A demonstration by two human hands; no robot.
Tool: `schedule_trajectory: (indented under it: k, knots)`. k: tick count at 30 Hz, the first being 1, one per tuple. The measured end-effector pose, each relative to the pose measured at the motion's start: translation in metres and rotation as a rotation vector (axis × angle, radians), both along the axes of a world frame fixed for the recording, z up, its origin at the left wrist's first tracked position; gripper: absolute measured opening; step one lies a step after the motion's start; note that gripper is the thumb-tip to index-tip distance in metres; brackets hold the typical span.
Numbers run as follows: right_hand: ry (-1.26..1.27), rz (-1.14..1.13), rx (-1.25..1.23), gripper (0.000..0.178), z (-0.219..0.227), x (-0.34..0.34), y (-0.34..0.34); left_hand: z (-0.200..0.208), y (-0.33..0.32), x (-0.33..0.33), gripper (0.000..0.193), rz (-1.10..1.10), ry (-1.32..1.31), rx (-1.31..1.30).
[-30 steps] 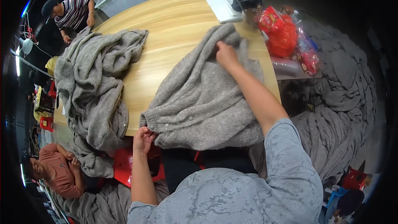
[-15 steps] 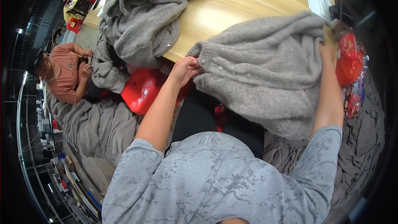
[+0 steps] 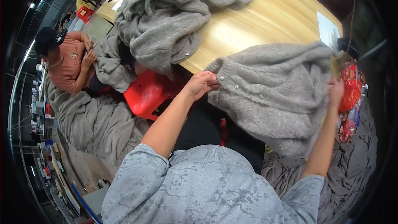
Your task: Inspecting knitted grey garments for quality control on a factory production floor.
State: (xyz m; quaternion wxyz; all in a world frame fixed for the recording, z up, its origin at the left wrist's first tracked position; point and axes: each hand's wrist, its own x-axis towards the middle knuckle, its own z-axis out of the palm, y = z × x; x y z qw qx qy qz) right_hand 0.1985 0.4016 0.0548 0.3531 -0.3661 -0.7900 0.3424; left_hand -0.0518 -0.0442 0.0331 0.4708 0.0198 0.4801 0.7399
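I see left grip [image 3: 200,85] pinching grey knit garment [image 3: 277,99], sparkly buttons [image 3: 236,86] already on, folds unsmoothed; right grip [image 3: 336,92] blurred, cannot tell; crumpled heap [image 3: 166,29] far left on surface [image 3: 265,25].

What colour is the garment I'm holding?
The garment is brownish grey; head view shows best.

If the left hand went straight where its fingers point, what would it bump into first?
The gray knit garment: the left hand is right at its edge, near the shiny buttons. How far the fingers tuck behind the cloth is hard to tell.
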Motion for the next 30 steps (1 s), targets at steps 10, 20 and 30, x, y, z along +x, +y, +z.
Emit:
schedule_trajectory:
  k: [10, 20, 30]
  knots:
    - [-0.195, 0.518, 0.185, 0.018, -0.002, -0.118, -0.321, -0.004, 0.003, 0.001, 0.004, -0.040, 0.049, 0.008]
    - [-0.244, 0.488, 0.279, 0.017, -0.012, -0.126, -0.336, -0.007, -0.001, 0.004, 0.006, -0.039, 0.069, -0.013]
    - [-0.160, 0.465, 0.237, 0.014, -0.018, -0.132, -0.336, -0.004, 0.000, 0.004, 0.004, -0.052, 0.092, -0.040]
